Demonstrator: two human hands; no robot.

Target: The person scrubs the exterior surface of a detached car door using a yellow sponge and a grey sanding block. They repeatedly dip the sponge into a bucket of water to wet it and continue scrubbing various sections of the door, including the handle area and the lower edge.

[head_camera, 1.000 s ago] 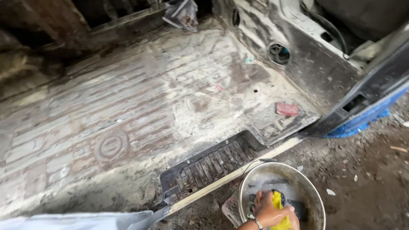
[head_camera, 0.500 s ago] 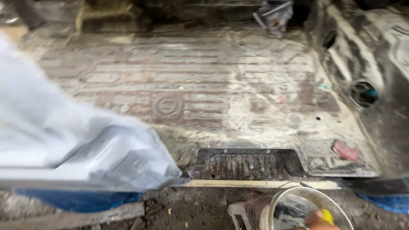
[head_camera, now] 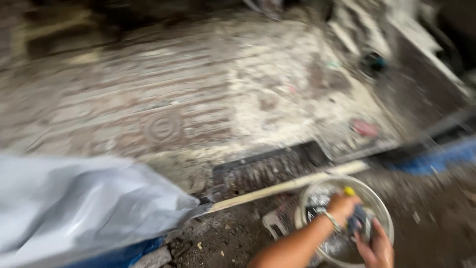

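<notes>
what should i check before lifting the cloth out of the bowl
1. Both hands on the cloth: ok, left hand and right hand meet on it.
2. Cloth inside the metal bowl: ok.
3. Grip firm: cannot tell, picture blurred.
4. Bowl steady on the small stand: cannot tell.
5. Water level in bowl: cannot tell.
6. Dirty vehicle floor within view ahead: ok.

left hand [head_camera: 342, 206]: fingers curled | right hand [head_camera: 378, 245]: fingers curled, close together
</notes>
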